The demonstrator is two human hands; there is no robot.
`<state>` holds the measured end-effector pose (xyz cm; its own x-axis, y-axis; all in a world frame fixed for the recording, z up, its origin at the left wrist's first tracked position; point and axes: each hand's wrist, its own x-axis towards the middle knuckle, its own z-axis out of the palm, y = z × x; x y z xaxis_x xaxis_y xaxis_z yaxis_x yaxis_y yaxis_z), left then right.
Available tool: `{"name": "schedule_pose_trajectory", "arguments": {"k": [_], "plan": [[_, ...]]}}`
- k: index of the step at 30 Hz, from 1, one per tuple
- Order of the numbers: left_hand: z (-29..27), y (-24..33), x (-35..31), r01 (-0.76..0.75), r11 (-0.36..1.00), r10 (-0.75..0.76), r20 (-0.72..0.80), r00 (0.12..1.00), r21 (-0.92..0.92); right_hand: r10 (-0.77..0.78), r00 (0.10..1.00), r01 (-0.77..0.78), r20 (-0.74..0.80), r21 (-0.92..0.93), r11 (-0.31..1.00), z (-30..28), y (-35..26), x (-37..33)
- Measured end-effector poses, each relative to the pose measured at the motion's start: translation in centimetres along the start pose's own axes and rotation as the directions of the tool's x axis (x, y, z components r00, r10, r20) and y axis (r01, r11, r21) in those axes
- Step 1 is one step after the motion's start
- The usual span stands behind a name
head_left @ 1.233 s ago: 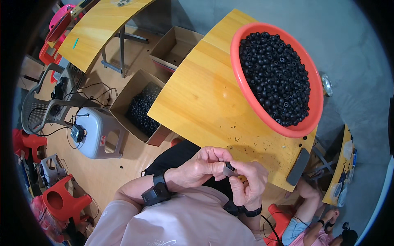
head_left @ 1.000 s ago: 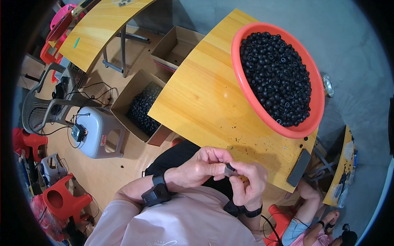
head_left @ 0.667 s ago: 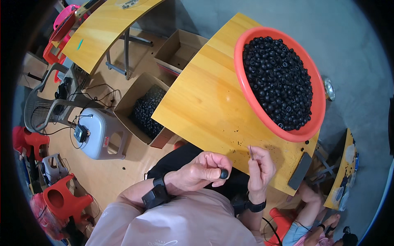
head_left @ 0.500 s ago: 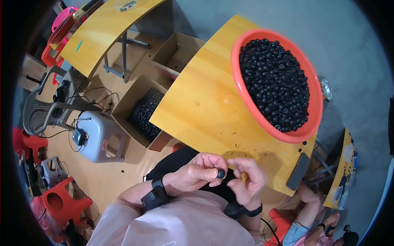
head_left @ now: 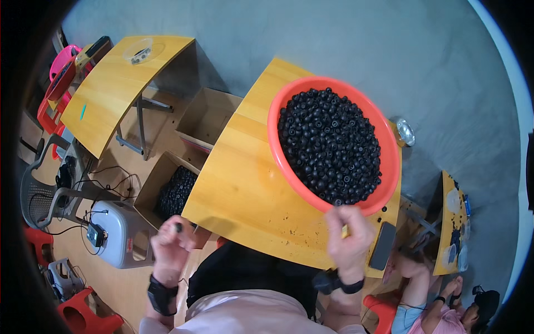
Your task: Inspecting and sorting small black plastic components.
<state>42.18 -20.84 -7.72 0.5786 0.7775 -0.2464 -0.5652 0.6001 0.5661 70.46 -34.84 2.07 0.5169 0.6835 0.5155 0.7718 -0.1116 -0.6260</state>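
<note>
My left hand (head_left: 171, 247) is closed, with a small round black rubber-like piece (head_left: 178, 227) pinched at its fingertips. It is beside the table's near left corner, close to the cardboard box (head_left: 146, 192) that has a heap of black pieces (head_left: 177, 192) in it. My right hand (head_left: 351, 242) is closed around a small yellow tool (head_left: 345, 231), most of it hidden by the fingers. That hand overlaps the near rim of a large orange-red basin (head_left: 278, 147), which is filled with small black round pieces (head_left: 334, 147), several showing a hole.
The basin stands on a yellow wooden table (head_left: 231, 189); a dark phone-like slab (head_left: 382, 246) lies at its right edge. Beyond the left side is another open cardboard box (head_left: 207, 119). A grey stool (head_left: 117, 234) stands left among cables. A person (head_left: 445, 312) sits at lower right.
My hands have moved apart: the left, with the black piece, out toward the box; the right, with the yellow tool, toward the basin's near rim. The whole view has shifted.
</note>
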Motion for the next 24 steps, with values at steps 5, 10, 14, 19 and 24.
{"name": "schedule_pose_trajectory", "arguments": {"k": [5, 10, 14, 19, 24], "plan": [[-5.5, 2.8, 1.9, 0.030, 0.944, 0.138, -0.473, 0.870, 0.330, 0.160, 0.974, -0.096, 0.161, -0.347, 0.933, -0.8, 4.6, 5.2], [-1.1, 3.2, 1.7, -0.107, 0.970, 0.162, -0.252, 0.954, 0.217, 0.227, 0.918, -0.088, 0.325, -0.391, 0.916, 0.4, 6.2, 7.0], [4.3, 1.5, 1.5, 0.000, 0.999, 0.001, 0.027, 1.000, -0.037, 0.263, 0.902, -0.123, 0.343, -0.378, 0.918, -0.2, 7.2, 6.9], [8.7, -1.6, 0.3, 0.221, 0.974, -0.204, 0.227, 0.952, -0.055, 0.209, 0.949, -0.113, 0.236, -0.364, 0.924, -0.8, 7.0, 5.4], [10.3, -4.9, -1.0, 0.391, 0.921, -0.369, 0.342, 0.864, 0.007, 0.051, 0.984, -0.098, 0.169, 0.283, 0.954, -2.5, 2.5, 0.6]]}}
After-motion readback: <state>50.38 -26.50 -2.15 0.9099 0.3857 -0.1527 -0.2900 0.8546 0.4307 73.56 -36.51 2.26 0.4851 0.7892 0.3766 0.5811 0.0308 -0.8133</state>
